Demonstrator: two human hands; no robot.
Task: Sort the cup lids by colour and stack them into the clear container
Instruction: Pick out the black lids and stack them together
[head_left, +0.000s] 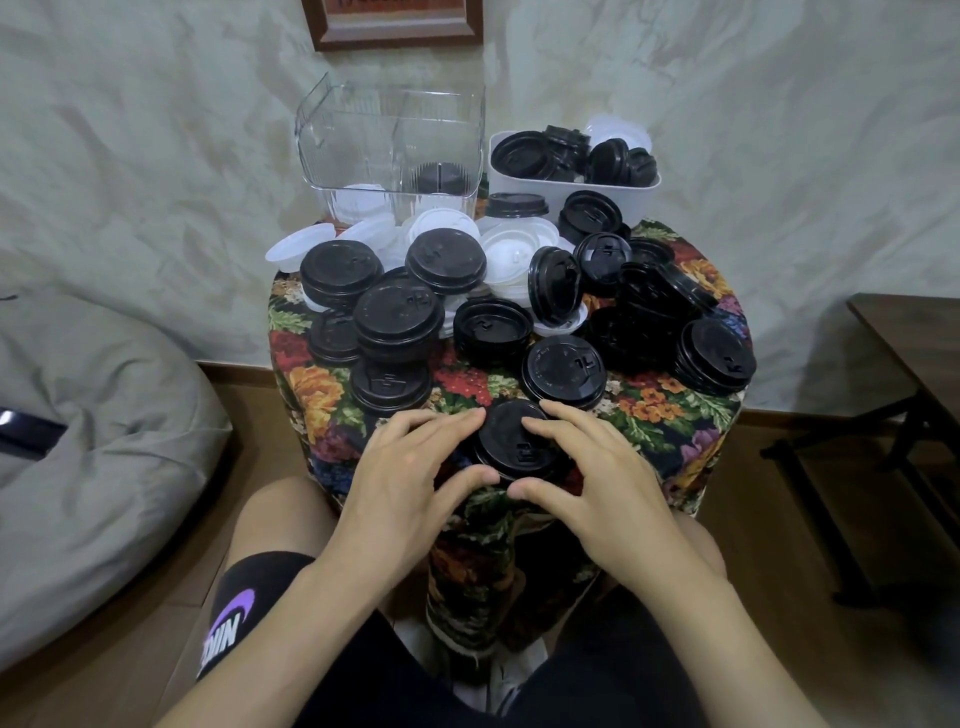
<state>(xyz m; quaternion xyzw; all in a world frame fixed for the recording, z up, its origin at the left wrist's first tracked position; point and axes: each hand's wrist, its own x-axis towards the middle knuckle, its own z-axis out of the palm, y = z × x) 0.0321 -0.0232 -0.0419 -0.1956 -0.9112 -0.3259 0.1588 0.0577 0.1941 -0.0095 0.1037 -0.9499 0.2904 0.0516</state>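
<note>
Black cup lids in a short stack (517, 441) sit at the near edge of the counter (670, 415), which is draped in a dark floral cloth. Both hands close on this stack from either side: the left hand (410, 478) has its fingers (457, 418) curled along the left rim and its thumb at the near rim, and the right hand (592, 467) mirrors it, fingers on the top and right rim, thumb nearly meeting the other thumb in front. The stack rests on the cloth, grasped between the two hands.

Just beyond it lie more black lids, singly and in small stacks (400, 317), spread across the whole counter; some lie flat, one (555, 286) stands on edge near the middle. White lids (511, 254) are heaped behind them, toward the far side.

At the far left edge stands the clear container (389, 150), tall and ribbed, with a divider down its middle. White lids lie at the bottom of its left compartment, and a black lid (439, 179) shows in the right one. Beside it, to the right, a white tub (530, 189) holds a jumble of black lids with a few white ones at the back.

A grey cushion (93, 441) lies on the floor at left, and a dark wooden table (914, 343) stands at right.
</note>
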